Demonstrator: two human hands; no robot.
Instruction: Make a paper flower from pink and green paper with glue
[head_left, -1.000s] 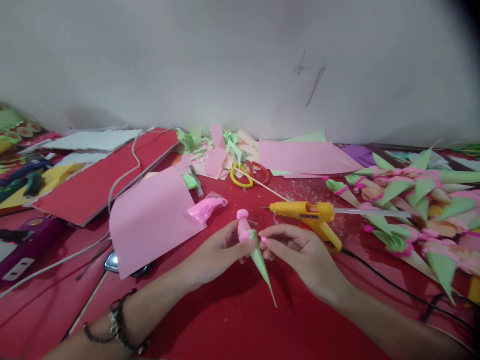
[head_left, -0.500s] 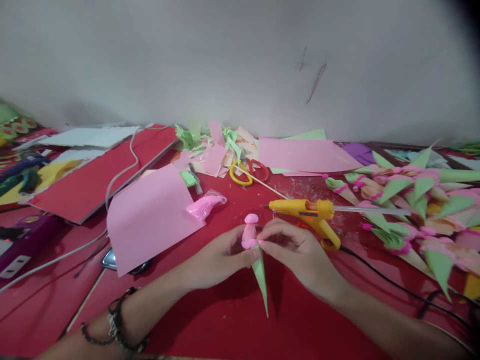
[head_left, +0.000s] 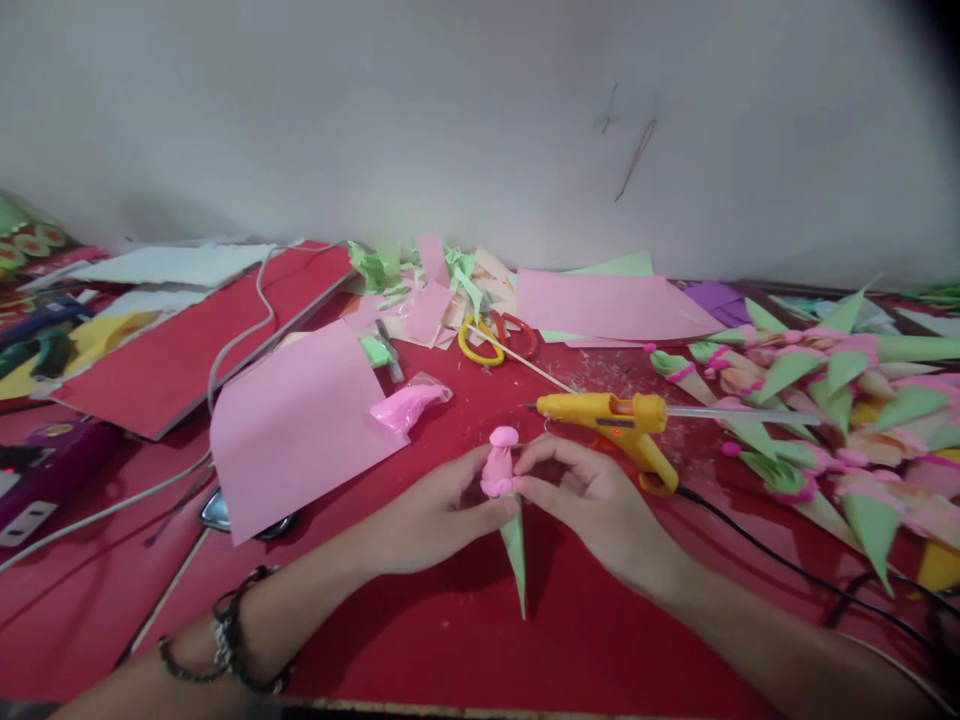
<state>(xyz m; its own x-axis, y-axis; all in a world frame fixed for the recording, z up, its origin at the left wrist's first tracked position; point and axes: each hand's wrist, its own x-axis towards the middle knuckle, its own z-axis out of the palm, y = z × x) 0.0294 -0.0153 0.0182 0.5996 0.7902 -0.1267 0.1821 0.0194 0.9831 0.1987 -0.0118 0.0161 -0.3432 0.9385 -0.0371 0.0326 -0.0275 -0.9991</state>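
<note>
My left hand [head_left: 442,518] grips a light green paper cone [head_left: 514,560] just below its wide end, thumb across the front. The cone's point faces down, slightly to the right. Soft pink clay [head_left: 497,468] rises from its top, with a rounded cap and a lumpy band around the rim. On the right side of that band, the thumb and index finger of my right hand [head_left: 577,490] pinch at the clay's edge; the fingertips partly hide the spot. A yellow glue gun [head_left: 607,412] lies just beyond my right hand, a clear glue stick jutting from its back.
Several finished green and pink paper cones [head_left: 832,400] pile up on the right. Pink paper [head_left: 300,430] and a bag of pink clay [head_left: 409,405] lie left. Scissors [head_left: 480,342], paper scraps [head_left: 427,310] and a pink sheet [head_left: 607,305] sit near the wall. A black cord [head_left: 795,565] trails right.
The cone's tip has swung slightly left and up. My right fingertips have moved in closer against the clay band, where a small pink bit showed between them before.
</note>
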